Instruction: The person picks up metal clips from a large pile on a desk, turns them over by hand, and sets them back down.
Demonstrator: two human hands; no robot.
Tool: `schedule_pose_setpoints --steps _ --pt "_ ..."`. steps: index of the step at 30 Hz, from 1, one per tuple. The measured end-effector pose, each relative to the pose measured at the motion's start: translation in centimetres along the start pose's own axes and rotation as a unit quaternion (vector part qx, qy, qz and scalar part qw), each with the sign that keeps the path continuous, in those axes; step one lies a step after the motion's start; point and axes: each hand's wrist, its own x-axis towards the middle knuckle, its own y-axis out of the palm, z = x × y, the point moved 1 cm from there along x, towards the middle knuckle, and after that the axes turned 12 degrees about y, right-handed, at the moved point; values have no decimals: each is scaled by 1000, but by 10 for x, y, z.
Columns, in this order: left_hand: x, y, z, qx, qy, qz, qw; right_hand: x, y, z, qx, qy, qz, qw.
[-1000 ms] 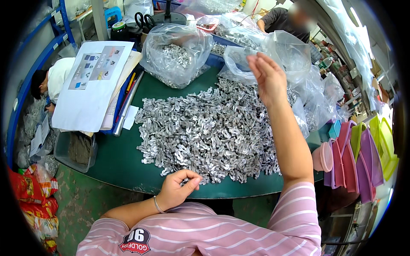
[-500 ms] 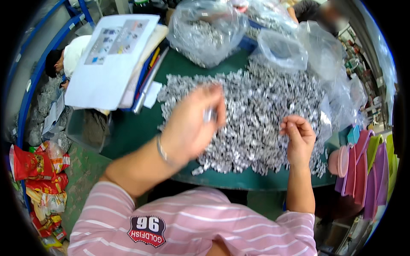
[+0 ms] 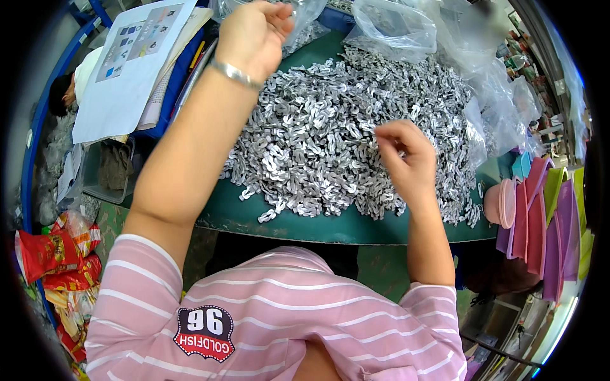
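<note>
A wide heap of small silver metal pieces (image 3: 311,140), looped like chain links, covers much of the green table (image 3: 279,230). My left hand (image 3: 257,38), with a metal band on its wrist, is stretched far forward over a clear plastic bag (image 3: 308,28) holding more such pieces. Its fingers are curled, and what they hold, if anything, is hidden. My right hand (image 3: 412,165) hovers above the right part of the heap. Its thumb and forefinger meet in a pinch, and anything between the tips is too small to make out.
Papers (image 3: 130,63) and a blue folder lie at the left table edge, above a clear bin (image 3: 111,171). More plastic bags (image 3: 394,28) stand behind the heap. Pink, purple and green plastic bins (image 3: 540,216) are at the right. Another person (image 3: 63,92) sits at far left.
My left hand has gone from above the heap forward and left to the clear bag. My right hand has shifted slightly left and forward. The whole view has tilted, moving the table upward.
</note>
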Motion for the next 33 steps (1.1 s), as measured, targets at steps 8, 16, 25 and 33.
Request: schedule_pose_setpoints --steps 8,16,25,33 --pt "-144 17 -3 154 115 106 976 39 42 2 -226 -189 -36 955" --pt "-198 -8 14 187 -89 113 972 -11 42 17 107 -94 -20 990" --pt "-197 -4 2 236 -68 168 955 -41 40 26 346 103 124 924" --pt "-197 5 3 332 78 282 897 -50 52 10 464 80 142 871"
